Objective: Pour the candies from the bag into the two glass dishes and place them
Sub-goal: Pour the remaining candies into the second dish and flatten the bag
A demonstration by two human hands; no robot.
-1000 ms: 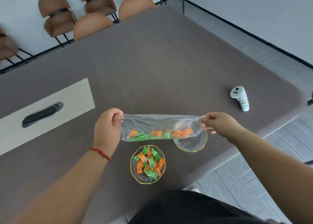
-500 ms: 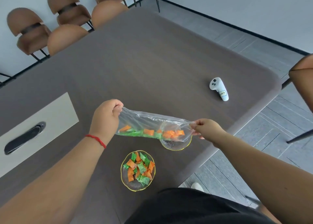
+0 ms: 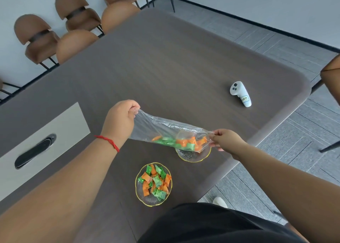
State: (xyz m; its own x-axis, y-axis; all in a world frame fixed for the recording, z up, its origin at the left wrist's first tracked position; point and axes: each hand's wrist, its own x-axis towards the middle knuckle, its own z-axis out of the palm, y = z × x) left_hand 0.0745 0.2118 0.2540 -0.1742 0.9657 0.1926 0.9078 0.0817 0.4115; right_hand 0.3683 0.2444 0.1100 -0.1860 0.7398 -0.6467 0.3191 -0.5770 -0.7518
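Observation:
A clear plastic bag (image 3: 156,128) is stretched between my two hands above the table. My left hand (image 3: 119,121) grips its upper end and my right hand (image 3: 224,139) pinches its lower end. Orange and green wrapped candies (image 3: 180,143) have gathered at the low right end, directly over a gold-rimmed glass dish (image 3: 193,155); what this dish holds is hidden by the bag. A second glass dish (image 3: 153,200) nearer to me holds several orange and green candies.
A white handheld controller (image 3: 239,93) lies on the dark table (image 3: 174,68) at the right. A pale panel with a black handle (image 3: 35,151) sits at the left. Brown chairs (image 3: 77,42) line the far side. The table edge runs just right of the dishes.
The bag has tilted: my right hand dropped lower over the right dish while my left stayed high, and the candies slid toward the right end. The view shifted too.

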